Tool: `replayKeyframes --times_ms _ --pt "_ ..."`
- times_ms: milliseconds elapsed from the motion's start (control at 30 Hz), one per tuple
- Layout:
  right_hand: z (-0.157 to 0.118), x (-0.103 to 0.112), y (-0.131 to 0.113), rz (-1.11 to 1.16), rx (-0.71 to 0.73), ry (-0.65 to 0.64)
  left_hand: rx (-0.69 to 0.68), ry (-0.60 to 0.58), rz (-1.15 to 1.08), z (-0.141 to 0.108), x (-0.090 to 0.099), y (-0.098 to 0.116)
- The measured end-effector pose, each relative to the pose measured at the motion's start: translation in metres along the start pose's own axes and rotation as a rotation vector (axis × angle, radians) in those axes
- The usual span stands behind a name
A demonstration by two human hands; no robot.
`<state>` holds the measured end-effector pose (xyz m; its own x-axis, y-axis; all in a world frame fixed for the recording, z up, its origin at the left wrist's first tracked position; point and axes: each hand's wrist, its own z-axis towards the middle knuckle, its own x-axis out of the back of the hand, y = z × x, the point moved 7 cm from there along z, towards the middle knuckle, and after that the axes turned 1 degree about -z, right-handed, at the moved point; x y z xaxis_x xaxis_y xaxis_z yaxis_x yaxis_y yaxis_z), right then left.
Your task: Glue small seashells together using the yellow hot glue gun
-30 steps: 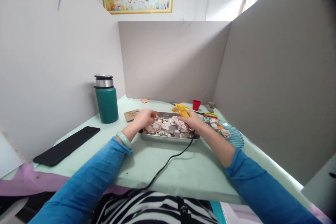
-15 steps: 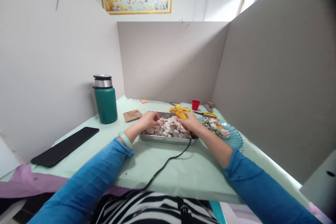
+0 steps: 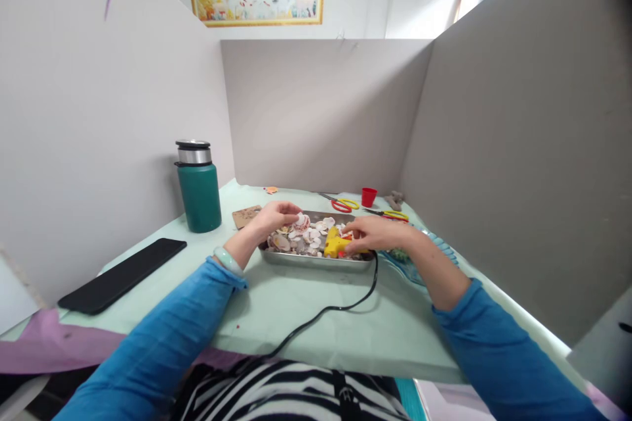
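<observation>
My left hand [image 3: 276,216] is closed over the left part of the metal tray [image 3: 316,262], its fingertips pinching a whitish seashell [image 3: 301,222] with reddish marks. Many pale shells [image 3: 313,237] lie loose in the tray. On the right, my right hand [image 3: 378,233] has its fingers curled on a yellow hot glue gun [image 3: 336,245], which is low over the tray's right part and points left. From the gun a black cord [image 3: 320,311] runs across the table towards me. The hand hides part of the gun's handle.
A blue scalloped plate [image 3: 415,273] is partly behind my right forearm. Two pairs of scissors [image 3: 340,204] and a red cup [image 3: 368,197] sit at the back. A brown card [image 3: 245,216], a green bottle [image 3: 199,194] and a black slab [image 3: 123,274] are left. Grey partitions enclose the table.
The glue gun has come down from above the tray's back edge and turned over to lie low at its right. My left hand has shifted slightly left and up.
</observation>
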<state>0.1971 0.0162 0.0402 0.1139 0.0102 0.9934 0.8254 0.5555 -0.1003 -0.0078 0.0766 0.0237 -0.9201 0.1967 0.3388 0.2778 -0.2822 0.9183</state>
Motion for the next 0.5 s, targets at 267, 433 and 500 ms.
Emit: replayKeyframes --times_ms 267,433,500 --pt "0.019 -0.002 -0.023 0.422 -0.047 0.358 -0.147 -0.232 -0.037 -0.014 -0.033 0.021" --pt "0.023 -0.014 -0.014 0.565 -0.161 0.373 -0.223 -0.147 0.264 -0.006 -0.029 0.019" --pt "0.020 -0.010 -0.006 0.564 -0.193 0.443 -0.233 -0.095 0.608 0.001 -0.029 0.015"
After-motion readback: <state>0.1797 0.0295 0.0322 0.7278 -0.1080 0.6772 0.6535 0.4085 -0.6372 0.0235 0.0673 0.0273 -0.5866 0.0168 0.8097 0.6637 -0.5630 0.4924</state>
